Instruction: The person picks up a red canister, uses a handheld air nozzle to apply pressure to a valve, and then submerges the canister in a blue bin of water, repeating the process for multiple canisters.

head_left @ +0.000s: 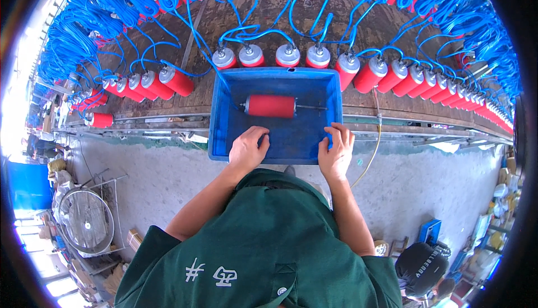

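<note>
we see the red cylinder (270,106) lying on its side inside the blue tray (291,143), just beyond our hands, its long axis running left to right. its thin rod (311,107) points right. our left hand (248,147) is nearer the cylinder's body; our right hand (336,150) is nearer the rod's tip. both hands are loosely curled at the tray's near side, off the cylinder; we cannot tell whether they grip the rim.

Round wire-guarded fan (87,224) at left, blue container (28,186), yellowish hose (379,136), black-capped person (421,270) lower right.
</note>
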### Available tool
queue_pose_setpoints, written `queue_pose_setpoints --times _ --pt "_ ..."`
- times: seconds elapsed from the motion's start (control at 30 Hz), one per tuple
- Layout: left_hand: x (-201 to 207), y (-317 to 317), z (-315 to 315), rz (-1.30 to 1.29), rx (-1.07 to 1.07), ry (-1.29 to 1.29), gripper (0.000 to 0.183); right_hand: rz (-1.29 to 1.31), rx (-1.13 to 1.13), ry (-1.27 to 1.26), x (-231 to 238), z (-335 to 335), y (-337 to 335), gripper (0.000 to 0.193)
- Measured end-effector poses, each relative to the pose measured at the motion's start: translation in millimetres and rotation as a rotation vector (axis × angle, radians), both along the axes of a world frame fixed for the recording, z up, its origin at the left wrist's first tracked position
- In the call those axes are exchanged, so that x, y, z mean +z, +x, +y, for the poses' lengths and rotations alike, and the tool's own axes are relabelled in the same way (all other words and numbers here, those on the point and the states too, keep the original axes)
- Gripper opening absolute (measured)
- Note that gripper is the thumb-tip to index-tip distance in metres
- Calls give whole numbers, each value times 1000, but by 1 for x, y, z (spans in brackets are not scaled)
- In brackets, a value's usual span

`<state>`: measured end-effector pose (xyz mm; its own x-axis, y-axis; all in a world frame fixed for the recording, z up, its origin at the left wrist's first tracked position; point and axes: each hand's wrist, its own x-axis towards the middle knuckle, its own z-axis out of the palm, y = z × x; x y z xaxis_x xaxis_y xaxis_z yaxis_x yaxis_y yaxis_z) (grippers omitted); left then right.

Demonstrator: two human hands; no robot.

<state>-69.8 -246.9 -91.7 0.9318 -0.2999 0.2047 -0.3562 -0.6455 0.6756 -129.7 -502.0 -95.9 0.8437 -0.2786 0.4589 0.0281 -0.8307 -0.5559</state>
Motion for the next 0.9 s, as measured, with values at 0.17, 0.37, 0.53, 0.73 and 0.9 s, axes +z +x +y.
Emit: queue_pose_setpoints --times 0.17,0.37,0.53,0.73,0.9 --pt "-3 1 0 -32 -11 0 14 11 -9 7 1 0 0 32" --pt "0 6 1 24 -22 -45 16 7 -13 14 3 0 0 31" --pt "10 30 2 -112 -156 63 21 12 -11 14 3 2 1 30" --pt "7 67 -19 -218 -363 269 35 -4 -4 2 1 1 0 29" --pt "12 97 -37 -261 -425 395 37 13 -25 -19 -1 0 0 28"
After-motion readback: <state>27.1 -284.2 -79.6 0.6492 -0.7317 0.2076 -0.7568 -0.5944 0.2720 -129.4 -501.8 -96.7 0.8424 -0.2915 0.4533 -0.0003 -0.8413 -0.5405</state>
